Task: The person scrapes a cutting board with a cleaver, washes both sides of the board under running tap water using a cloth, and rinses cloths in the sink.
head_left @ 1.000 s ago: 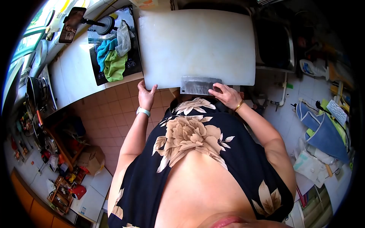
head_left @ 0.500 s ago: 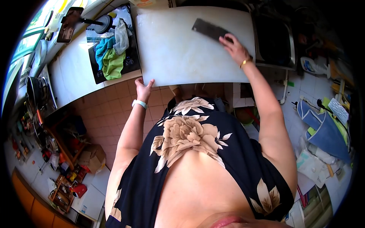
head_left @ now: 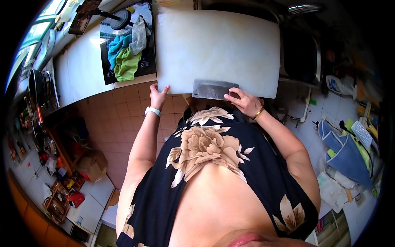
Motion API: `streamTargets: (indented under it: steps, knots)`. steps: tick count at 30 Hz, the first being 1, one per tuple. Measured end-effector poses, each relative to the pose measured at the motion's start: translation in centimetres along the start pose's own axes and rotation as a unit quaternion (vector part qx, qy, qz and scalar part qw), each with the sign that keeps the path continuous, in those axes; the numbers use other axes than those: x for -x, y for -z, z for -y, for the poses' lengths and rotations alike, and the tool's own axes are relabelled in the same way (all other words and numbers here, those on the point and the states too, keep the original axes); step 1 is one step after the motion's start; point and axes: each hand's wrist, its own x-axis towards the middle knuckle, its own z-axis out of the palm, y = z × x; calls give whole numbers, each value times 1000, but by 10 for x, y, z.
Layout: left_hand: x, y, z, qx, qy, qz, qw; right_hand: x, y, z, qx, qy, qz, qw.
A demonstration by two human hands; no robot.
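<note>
Head view, now. We see the cleaver (head_left: pixel 212 87) at the near edge of the white board (head_left: pixel 218 45), R of that edge's midpt. Its long axis runs L–R, approx. parallel to the edge; the free end, w/ a small hole at its near corner, points L, toward our L hand (head_left: pixel 158 97). Our R hand (head_left: pixel 247 103), w/ gold bracelet (head_left: pixel 258 113), is clamped on the cleaver's R end, thumb and fingers closed; the handle is hidden there. Our L hand, w/ pale wristband (head_left: pixel 153 111), grips the board's near L corner. L of board: black cooktop (head_left: pixel 148 72) w/ teal (head_left: pixel 118 44), green (head_left: pixel 127 66) & grey cloths (head_left: pixel 138 35). R: dark sink (head_left: pixel 300 55).
</note>
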Motion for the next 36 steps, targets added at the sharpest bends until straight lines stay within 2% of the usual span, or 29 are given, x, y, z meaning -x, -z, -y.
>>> streamTargets:
  steps: [3, 7, 9, 11, 13, 15, 16, 17, 23, 33, 36]
  knots:
    - [3, 1, -10, 2, 6, 8, 1000, -3, -1, -28, 51, 32, 36, 998]
    - [3, 2, -8, -6, 7, 12, 1000, -40, 25, -98, 67, -72, -37, 994]
    - [1, 2, -7, -3, 10, 12, 1000, -62, 44, -129, 94, -151, -41, 983]
    - [2, 3, -9, -18, 3, 13, 1000, -83, 61, -135, 103, -160, -64, 980]
    - [6, 4, -12, -28, -8, 7, 1000, -88, 61, -129, 113, -168, -87, 975]
    - [5, 4, -15, -35, -21, 5, 999, -78, 53, -104, 43, -100, -118, 987]
    - [5, 4, -14, -18, -15, 13, 1000, -69, 47, -79, 38, -92, -105, 989]
    - [5, 3, -13, -2, -6, 21, 1000, -56, 35, -58, -39, -87, -105, 990]
    - [0, 3, -3, -40, -37, 8, 998, 4, -2, 35, -33, -38, 4, 999]
    - [2, 11, -16, -39, -19, 48, 998, 26, -13, 21, 48, -7, 51, 998]
    - [3, 13, -20, -52, -25, 56, 997, 11, -7, 0, 50, -42, 3, 998]
